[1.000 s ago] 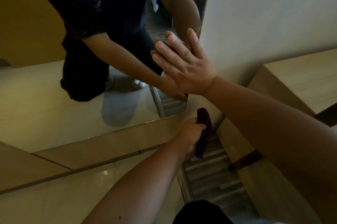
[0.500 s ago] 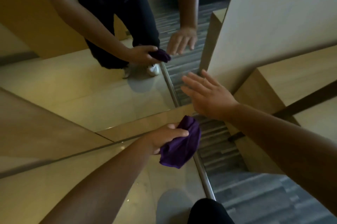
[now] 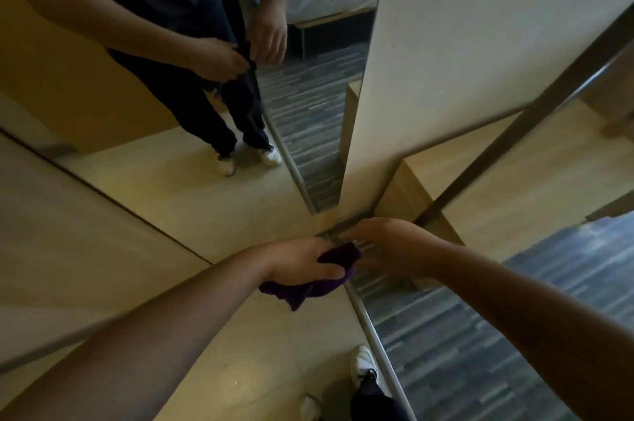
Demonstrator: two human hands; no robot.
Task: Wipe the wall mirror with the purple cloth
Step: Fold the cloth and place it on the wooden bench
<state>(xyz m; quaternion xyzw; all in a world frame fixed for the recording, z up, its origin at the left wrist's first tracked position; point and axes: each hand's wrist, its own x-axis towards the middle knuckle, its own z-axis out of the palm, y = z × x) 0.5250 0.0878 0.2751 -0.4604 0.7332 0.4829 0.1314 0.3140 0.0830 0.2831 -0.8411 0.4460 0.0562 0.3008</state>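
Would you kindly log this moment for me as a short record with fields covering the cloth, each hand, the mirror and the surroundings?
cloth: purple cloth, bunched, hanging partly below the left hand
left hand: left hand grips the cloth, away from the glass
right hand: right hand reaches toward the cloth; fingers blurred, contact unclear
mirror: wall mirror, reflecting the person and the bed
surroundings: wooden cabinet to the right, striped floor below
stage: cloth not on the mirror at this moment
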